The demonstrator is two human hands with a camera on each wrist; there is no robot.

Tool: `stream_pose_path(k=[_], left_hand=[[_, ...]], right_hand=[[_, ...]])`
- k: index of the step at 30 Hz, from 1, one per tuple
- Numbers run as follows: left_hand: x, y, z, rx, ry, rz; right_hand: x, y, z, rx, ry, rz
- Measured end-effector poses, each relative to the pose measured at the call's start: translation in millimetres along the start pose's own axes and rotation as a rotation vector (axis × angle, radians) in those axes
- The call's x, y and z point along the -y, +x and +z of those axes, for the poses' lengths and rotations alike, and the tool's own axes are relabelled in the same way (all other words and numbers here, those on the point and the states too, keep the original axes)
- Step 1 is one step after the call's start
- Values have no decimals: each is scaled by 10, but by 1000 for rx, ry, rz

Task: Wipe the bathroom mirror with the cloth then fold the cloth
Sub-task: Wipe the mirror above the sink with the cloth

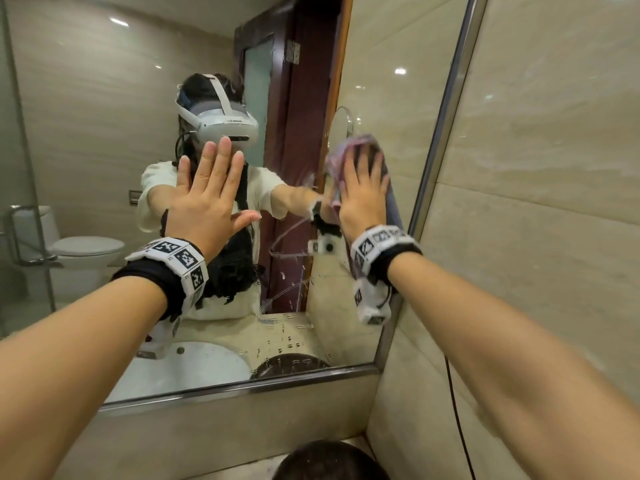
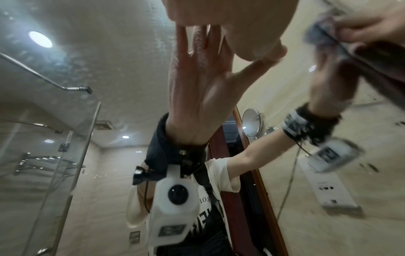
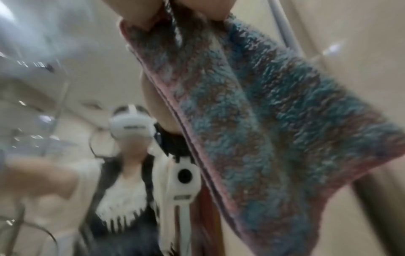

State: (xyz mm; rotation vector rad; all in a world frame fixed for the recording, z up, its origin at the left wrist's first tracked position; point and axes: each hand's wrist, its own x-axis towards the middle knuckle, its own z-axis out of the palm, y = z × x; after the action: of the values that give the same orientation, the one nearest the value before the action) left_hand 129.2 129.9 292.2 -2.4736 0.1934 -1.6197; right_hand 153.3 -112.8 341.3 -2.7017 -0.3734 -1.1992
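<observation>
The wall mirror (image 1: 86, 116) fills the head view. My left hand (image 1: 207, 188) lies flat on the glass with fingers straight and spread, holding nothing; the left wrist view shows its palm (image 2: 232, 26) meeting its own reflection. My right hand (image 1: 363, 188) presses a fluffy pink-and-blue cloth (image 1: 360, 142) flat against the glass near the mirror's right frame, fingers straight over it. The cloth's lower part hangs below the palm (image 3: 263, 112). In the left wrist view the cloth (image 2: 317, 34) is blurred. The right wrist view is blurred too.
Wet streaks and droplets (image 1: 287, 271) mark the lower glass. The metal mirror frame (image 1: 446, 109) meets a beige marble wall (image 1: 536, 168) on the right, where a black cable (image 1: 457, 427) hangs. A dark round object (image 1: 329, 462) sits on the counter below.
</observation>
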Motion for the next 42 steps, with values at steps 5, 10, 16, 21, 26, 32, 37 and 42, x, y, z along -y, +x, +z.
stream_pose_path(k=[5, 10, 16, 21, 26, 32, 37, 42], left_hand=[[-7, 2, -27, -5, 2, 12], [-24, 0, -62, 15, -17, 23], [-16, 37, -176, 62, -43, 24], [-34, 38, -271, 85, -63, 12], [-61, 55, -327, 148, -75, -22], [-47, 66, -343, 186, -96, -33], [-41, 70, -281, 193, -49, -20], [-51, 59, -245, 194, -35, -26]], right_hand=[[208, 366, -274, 4, -139, -253], [104, -187, 148, 123, -233, -450], [6, -642, 403, 302, -313, -508], [71, -160, -140, 191, -239, -354], [198, 297, -425, 103, -138, -198], [307, -89, -73, 156, -190, -348], [296, -465, 332, 224, -307, -616], [254, -362, 233, 220, -411, -756]])
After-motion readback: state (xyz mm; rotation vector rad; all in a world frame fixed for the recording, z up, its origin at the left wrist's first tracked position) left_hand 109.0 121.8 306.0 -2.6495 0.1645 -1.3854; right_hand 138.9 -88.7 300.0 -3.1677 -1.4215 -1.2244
